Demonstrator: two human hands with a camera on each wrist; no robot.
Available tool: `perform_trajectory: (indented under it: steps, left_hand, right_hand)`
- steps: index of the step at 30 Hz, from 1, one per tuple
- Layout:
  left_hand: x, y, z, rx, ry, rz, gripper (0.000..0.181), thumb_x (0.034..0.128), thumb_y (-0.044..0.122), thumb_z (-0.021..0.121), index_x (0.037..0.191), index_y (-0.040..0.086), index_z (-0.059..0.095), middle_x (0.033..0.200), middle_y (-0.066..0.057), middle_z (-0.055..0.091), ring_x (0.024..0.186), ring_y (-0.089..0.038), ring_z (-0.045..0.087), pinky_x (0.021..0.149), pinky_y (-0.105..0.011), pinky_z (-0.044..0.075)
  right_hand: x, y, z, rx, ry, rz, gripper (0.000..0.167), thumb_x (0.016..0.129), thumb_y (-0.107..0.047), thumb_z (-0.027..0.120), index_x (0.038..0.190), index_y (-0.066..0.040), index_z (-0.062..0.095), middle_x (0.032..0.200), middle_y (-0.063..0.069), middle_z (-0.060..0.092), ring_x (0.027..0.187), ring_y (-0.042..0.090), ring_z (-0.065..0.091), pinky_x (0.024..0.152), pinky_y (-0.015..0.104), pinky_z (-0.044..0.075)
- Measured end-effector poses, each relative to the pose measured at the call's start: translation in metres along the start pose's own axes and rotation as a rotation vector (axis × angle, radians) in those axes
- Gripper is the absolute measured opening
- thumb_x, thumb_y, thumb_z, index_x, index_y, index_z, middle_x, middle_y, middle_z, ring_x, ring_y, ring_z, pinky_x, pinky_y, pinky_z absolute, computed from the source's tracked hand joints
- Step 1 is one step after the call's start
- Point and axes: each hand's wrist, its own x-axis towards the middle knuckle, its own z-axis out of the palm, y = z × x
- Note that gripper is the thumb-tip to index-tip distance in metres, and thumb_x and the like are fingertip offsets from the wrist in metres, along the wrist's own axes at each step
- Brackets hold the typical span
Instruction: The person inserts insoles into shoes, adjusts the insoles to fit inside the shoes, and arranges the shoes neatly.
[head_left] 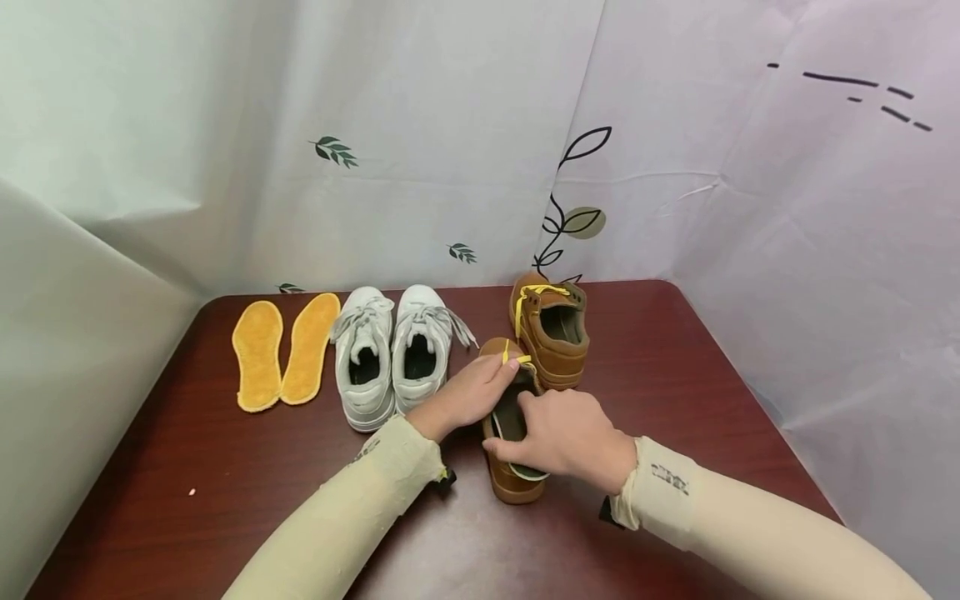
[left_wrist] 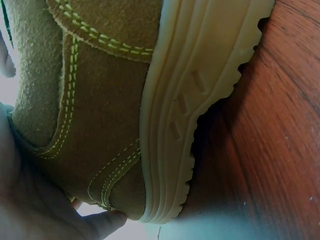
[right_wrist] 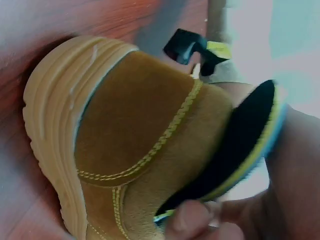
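A brown shoe [head_left: 517, 492] stands on the table with its toe pointing away. Across its front lies my left hand [head_left: 476, 392], gripping it near the yellow laces; in the left wrist view, a finger of that hand [left_wrist: 50, 200] touches the toe end of the shoe [left_wrist: 110, 95]. My right hand [head_left: 573, 433] pinches a dark, light-edged insole [head_left: 510, 417], which lies partly in the shoe opening. The right wrist view has the insole [right_wrist: 242, 137] tilted up past the heel of the shoe [right_wrist: 130, 110], with right-hand fingers [right_wrist: 192, 220] at its edge.
Another brown shoe [head_left: 558, 362] with yellow laces stands just behind, to the right. Left of my hands are two white sneakers [head_left: 367, 408] [head_left: 416, 387] side by side, then two yellow insoles [head_left: 258, 354] [head_left: 309, 350] flat on the dark red table [head_left: 240, 517].
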Motion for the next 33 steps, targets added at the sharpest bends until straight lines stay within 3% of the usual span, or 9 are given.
perform_trajectory:
  steps: [4,9,13,17,26,33]
  left_hand:
    - [0.0,-0.001,0.001,0.007,0.005,-0.012,0.032,0.1105,0.032,0.032,0.116,0.024,0.063,0.116,0.005,0.065,0.112,-0.008,0.057,0.102,-0.034,0.044]
    - [0.0,-0.002,0.001,-0.003,0.001,-0.011,0.032,0.1105,0.033,0.031,0.112,0.026,0.062,0.113,0.008,0.064,0.109,-0.006,0.057,0.099,-0.032,0.044]
    - [0.0,-0.003,0.002,0.002,-0.001,-0.005,0.032,0.1105,0.035,0.03,0.11,0.027,0.061,0.111,0.008,0.063,0.107,-0.005,0.057,0.097,-0.031,0.045]
    - [0.001,-0.003,0.002,0.009,0.005,0.003,0.032,0.1105,0.035,0.03,0.111,0.026,0.061,0.111,0.007,0.063,0.107,-0.007,0.057,0.097,-0.032,0.045]
    - [0.001,-0.004,0.004,0.015,0.009,0.007,0.032,0.1105,0.034,0.031,0.11,0.026,0.062,0.11,0.007,0.064,0.105,-0.007,0.057,0.095,-0.031,0.046]
    - [0.001,-0.004,0.004,0.009,0.016,0.016,0.033,0.1106,0.033,0.031,0.113,0.026,0.062,0.112,0.008,0.064,0.107,-0.006,0.057,0.096,-0.031,0.046]
  right_hand:
    - [-0.008,-0.002,-0.006,-0.007,-0.063,-0.019,0.059,0.075,-0.078,0.059,0.075,-0.02,0.054,0.052,-0.005,0.044,0.045,0.016,0.047,0.04,0.037,0.038]
    - [-0.013,-0.006,-0.01,0.026,-0.074,-0.049,0.036,0.082,-0.054,0.061,0.068,-0.023,0.052,0.052,-0.007,0.044,0.045,0.014,0.046,0.04,0.035,0.035]
    - [-0.011,-0.005,-0.01,0.118,-0.073,-0.078,0.034,0.082,-0.037,0.059,0.056,-0.025,0.042,0.048,-0.012,0.036,0.042,0.009,0.037,0.039,0.03,0.032]
    - [-0.006,-0.004,-0.008,0.15,-0.03,-0.126,0.033,0.082,-0.025,0.058,0.055,-0.025,0.04,0.048,-0.013,0.031,0.042,0.007,0.032,0.039,0.027,0.029]
    - [0.003,-0.006,0.008,0.084,0.124,-0.179,0.033,0.086,-0.021,0.06,0.057,-0.022,0.043,0.05,-0.009,0.038,0.046,0.009,0.04,0.044,0.03,0.038]
    - [0.005,-0.006,0.009,0.078,0.141,-0.192,0.033,0.089,-0.02,0.06,0.059,-0.02,0.045,0.051,-0.008,0.038,0.046,0.009,0.04,0.044,0.03,0.04]
